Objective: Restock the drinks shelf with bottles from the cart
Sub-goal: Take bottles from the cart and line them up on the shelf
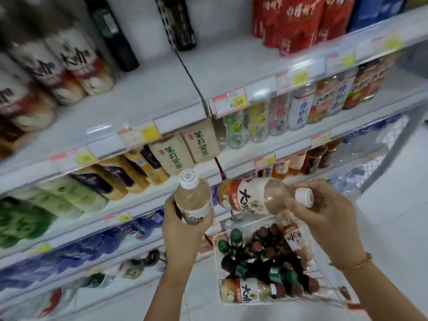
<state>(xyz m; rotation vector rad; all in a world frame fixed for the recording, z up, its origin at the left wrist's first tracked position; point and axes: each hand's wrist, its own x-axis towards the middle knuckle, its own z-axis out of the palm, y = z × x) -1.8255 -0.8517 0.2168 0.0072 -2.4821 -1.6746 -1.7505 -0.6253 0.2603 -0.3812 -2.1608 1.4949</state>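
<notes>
Two full plastic bottles are in your grasp, held over the cart (pixel 215 256) in front of the drinks shelf (pixel 150 93). Your left hand (pixel 185 228) wraps the lower body of the upright bottle (pixel 193 200). Your right hand (pixel 328 214) grips the tilted bottle (pixel 259 195) at its neck, fingers curled beside the white cap.

Expect them to feel fairly heavy, with thin walls that give under a squeeze and a glossy label that may slip, so hold the body rather than the cap.

Inside the cart stand dark-capped bottles (pixel 261 242) and green-capped bottles (pixel 236 237), with one matching bottle (pixel 245 291) lying on its side.
</notes>
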